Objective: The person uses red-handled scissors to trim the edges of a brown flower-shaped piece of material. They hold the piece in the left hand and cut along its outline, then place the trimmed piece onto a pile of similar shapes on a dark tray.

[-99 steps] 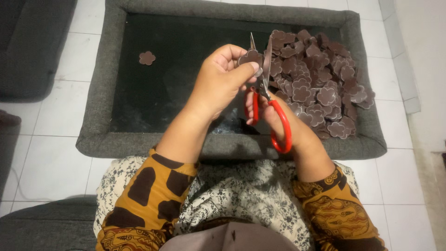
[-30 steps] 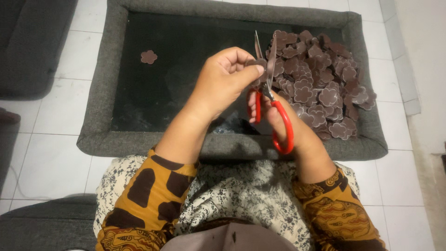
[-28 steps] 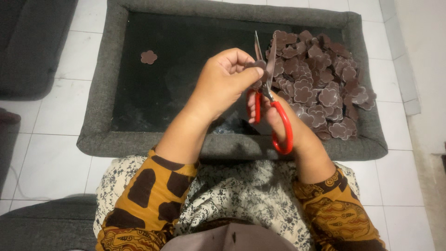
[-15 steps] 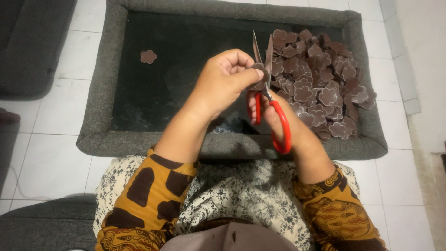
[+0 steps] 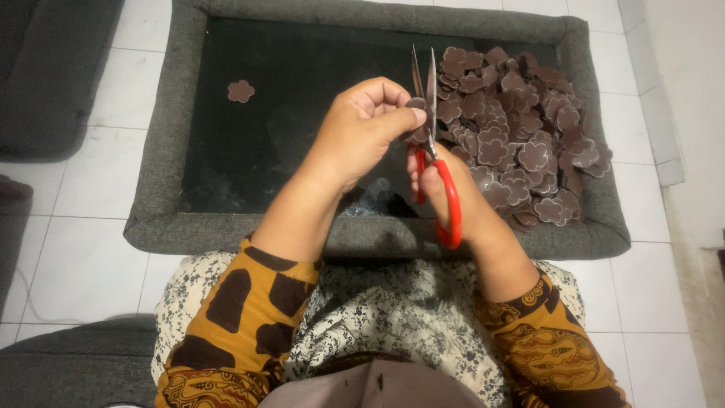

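1. Grey padded tray point(image 5: 151, 189) on the white tiled floor point(image 5: 83, 264).
2. Brown flower-shaped pieces point(image 5: 521, 128) heaped at its right.
3. Left hand point(image 5: 362, 132) pinches one small brown piece point(image 5: 416, 103).
4. Right hand point(image 5: 453, 200) grips red-handled scissors point(image 5: 438, 181), blades slightly parted beside that piece.
5. Lone flower piece point(image 5: 241, 91) lies apart, left.

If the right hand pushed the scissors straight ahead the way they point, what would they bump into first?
Probably the far grey rim of the tray. The scissors in the right hand point away, just left of the pile of brown flower pieces; depth is unclear.
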Available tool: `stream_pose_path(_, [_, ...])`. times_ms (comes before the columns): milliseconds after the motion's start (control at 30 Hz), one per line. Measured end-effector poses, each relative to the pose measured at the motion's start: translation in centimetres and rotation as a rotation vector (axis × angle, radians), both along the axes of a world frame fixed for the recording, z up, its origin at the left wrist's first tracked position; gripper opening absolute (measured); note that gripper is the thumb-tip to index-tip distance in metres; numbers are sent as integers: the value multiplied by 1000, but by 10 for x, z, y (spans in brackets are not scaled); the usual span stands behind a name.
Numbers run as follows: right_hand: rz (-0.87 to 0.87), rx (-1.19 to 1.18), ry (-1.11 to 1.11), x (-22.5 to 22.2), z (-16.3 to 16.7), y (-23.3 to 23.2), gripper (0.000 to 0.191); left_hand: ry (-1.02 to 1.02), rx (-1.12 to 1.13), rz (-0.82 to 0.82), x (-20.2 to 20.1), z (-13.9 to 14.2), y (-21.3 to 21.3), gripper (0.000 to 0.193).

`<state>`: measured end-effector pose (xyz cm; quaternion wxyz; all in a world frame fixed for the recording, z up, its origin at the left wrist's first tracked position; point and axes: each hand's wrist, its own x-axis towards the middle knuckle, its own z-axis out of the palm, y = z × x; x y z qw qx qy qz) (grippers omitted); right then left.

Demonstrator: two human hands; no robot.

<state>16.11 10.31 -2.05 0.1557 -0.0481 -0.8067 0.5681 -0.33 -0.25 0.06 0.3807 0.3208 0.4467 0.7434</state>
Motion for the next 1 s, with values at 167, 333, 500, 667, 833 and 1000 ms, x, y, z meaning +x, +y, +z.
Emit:
stream_pose_path(167, [-9,7,-25,1,3,0,78,-2,11,4,-2,-3,2,7])
stream_pose_path(333, [-10,16,-66,2,6,4,80,8,10,-2,-5,-5,2,7])
stream_pose_path(500, [4,-30,-74,2,6,4,78,33,-6,0,-7,-5,-1,8])
stream_pose_path(667, [9,-20,-73,2,8,4,76,31,-38,19,-7,-1,-1,7])
stream_pose_path(833, [15,-33,-78,2,8,3,74,65,-40,34,-7,-1,-3,7])
stream_pose_path(1000, [25,-94,-76,2,6,3,71,34,-19,23,-8,-3,-2,6])
